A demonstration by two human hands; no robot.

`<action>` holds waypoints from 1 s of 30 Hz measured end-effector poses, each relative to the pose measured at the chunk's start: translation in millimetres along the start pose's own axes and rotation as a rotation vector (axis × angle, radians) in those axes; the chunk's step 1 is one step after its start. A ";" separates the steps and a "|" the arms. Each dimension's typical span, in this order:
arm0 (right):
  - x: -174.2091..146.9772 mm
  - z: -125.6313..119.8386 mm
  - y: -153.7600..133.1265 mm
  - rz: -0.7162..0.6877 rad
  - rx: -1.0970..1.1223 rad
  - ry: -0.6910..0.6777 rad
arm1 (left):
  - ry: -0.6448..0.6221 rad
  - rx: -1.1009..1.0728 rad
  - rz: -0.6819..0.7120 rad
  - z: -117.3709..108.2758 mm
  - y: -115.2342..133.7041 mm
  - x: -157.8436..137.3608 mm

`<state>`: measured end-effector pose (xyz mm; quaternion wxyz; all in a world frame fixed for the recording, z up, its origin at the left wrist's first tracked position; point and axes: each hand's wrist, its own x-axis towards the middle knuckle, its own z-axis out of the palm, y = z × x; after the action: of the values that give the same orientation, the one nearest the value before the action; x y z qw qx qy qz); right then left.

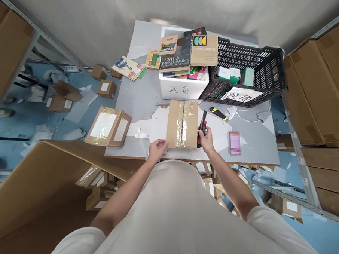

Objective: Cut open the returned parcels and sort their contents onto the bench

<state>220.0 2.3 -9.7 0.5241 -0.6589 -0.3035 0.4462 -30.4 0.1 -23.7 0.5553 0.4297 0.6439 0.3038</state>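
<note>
A taped cardboard carton [183, 124] lies flat on the near middle of a grey table [257, 145], between a person's two hands, its long axis and tape seam running near to far. The left hand [157, 148], half curled, touches the near left corner; whether it pinches the corner cannot be told. The right hand [206, 138] is closed around a red-and-black utility knife [203, 124], just beside the carton's right edge and pointing far; the seam lies leftward from it. Neither hand is clearly nearer the seam.

Further out, counted: one yellow-and-black utility knife [218, 114] to the far right; one blurred pink item [234, 143] at right; one second taped carton [109, 126] at left; one white foam box [168, 95] heaped with overlapping books [175, 55], too many to count surely; one black plastic crate [269, 86] showing three green-and-white small boxes [248, 76].
</note>
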 end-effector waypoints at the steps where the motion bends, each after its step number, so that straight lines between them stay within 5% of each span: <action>1: -4.4 -1.6 0.7 0.003 -0.013 0.002 | 0.003 0.021 0.005 0.0 1.5 -0.6; 7: -38.7 -16.7 5.1 0.138 0.038 0.032 | -0.060 0.295 0.103 -3.7 31.7 29.2; 15: -106.1 -8.4 19.8 0.374 0.322 0.087 | -0.096 0.709 0.560 27.9 129.0 146.9; 19: -112.8 -0.8 20.0 0.375 0.445 0.130 | -0.270 0.840 0.624 44.5 143.2 181.9; 25: -99.9 -4.9 25.0 0.342 0.464 0.201 | -0.178 0.854 0.539 41.8 137.3 179.7; 30: -54.8 -22.3 17.6 0.160 0.334 0.216 | -0.011 0.825 0.428 5.4 120.3 150.3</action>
<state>216.0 -59.2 -10.7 0.6182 -0.6290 -0.1142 0.4573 -1.3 187.2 11.4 0.2662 0.7395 0.6049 0.1279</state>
